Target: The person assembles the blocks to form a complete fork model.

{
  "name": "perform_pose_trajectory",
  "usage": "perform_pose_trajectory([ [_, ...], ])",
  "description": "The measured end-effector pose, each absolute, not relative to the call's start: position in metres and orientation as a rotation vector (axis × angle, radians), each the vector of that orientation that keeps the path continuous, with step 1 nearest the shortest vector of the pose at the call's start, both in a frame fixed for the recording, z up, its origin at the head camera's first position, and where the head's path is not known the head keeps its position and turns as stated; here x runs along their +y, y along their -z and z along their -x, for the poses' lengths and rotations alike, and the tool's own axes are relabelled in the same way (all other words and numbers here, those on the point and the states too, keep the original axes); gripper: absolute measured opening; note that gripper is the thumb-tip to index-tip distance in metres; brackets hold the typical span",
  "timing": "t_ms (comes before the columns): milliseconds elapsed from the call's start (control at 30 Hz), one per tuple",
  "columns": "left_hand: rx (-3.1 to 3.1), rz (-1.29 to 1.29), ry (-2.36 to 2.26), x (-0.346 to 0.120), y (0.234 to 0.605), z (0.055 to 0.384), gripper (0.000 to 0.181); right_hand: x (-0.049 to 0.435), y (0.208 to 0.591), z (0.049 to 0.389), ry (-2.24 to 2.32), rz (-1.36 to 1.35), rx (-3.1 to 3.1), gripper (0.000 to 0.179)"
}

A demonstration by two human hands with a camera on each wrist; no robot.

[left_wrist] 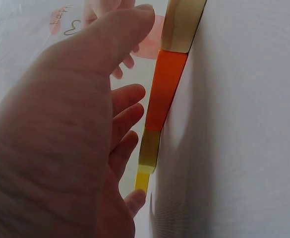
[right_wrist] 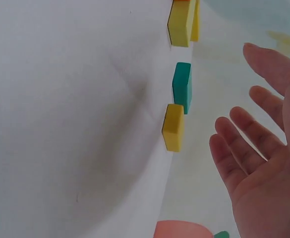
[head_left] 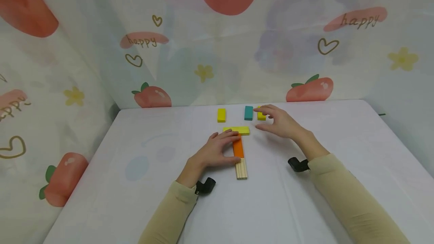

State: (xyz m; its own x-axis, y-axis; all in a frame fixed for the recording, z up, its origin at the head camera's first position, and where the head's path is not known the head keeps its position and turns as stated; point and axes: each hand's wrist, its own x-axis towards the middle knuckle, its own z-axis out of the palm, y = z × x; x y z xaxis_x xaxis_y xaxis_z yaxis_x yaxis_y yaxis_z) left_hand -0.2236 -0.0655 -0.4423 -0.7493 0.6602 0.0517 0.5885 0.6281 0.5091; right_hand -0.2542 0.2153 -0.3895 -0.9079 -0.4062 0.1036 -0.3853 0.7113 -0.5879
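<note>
My left hand (head_left: 217,149) hovers at the orange block (head_left: 238,148), its fingers spread and its thumb apart from them. In the left wrist view nothing lies between thumb and fingers. At the near end of the orange block lies a plain wooden block (head_left: 241,169); across its far end lies a light yellow block (head_left: 244,130), forming a T shape. My right hand (head_left: 281,122) is in the air at the back right, fingers loosely extended and holding nothing. In the head view its fingertips overlap a yellow block (head_left: 261,116), beside a teal block (head_left: 248,113).
Another yellow block (head_left: 221,115) stands farther back, to the left of the teal one. White cloth covers the table (head_left: 142,206). A patterned curtain (head_left: 230,55) rises right behind the table's back edge. Each wrist carries a small black camera.
</note>
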Motion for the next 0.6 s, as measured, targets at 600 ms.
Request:
perform_pose_trajectory([
  [600,2.708,-1.041,-0.744,-0.066,0.442,0.225,0.072,0.229,0.397,0.296,0.888,0.475,2.845,0.063],
])
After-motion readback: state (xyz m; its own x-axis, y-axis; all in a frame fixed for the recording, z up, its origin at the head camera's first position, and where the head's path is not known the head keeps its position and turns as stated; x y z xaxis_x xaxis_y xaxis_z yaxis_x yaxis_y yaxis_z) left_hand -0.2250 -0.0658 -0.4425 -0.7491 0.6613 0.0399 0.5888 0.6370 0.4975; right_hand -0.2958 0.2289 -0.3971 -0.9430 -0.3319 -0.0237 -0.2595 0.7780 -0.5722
